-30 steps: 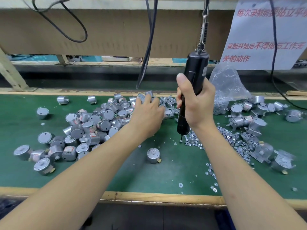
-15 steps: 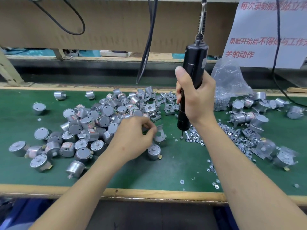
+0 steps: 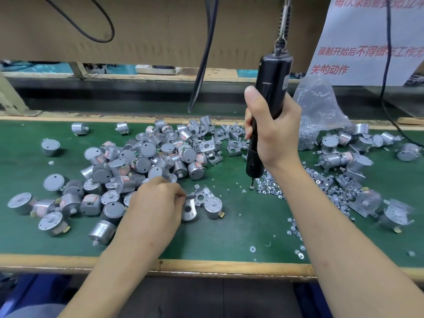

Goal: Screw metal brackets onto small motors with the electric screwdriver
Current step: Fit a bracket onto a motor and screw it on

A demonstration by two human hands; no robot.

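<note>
My right hand (image 3: 273, 134) grips the black electric screwdriver (image 3: 268, 106), which hangs upright from a cord with its bit tip down at the edge of a heap of small screws (image 3: 321, 187). My left hand (image 3: 158, 203) pinches a bent metal bracket (image 3: 189, 208) low over the green mat, just in front of the motor pile. A second bracket (image 3: 203, 195) lies right beside it, touching a lone small motor (image 3: 213, 207). Many loose silver motors (image 3: 142, 161) are heaped at the left, and loose brackets (image 3: 229, 141) lie behind.
Motors with brackets on them (image 3: 344, 159) lie at the right, beside a clear plastic bag (image 3: 319, 111). Screws and washers (image 3: 296, 235) are scattered near the table's wooden front edge (image 3: 206, 265). A black cable (image 3: 202, 65) hangs down behind the pile.
My left hand has drawn back from the far bracket pile toward me, carrying a bracket down next to the lone motor. My right hand has kept the screwdriver in place.
</note>
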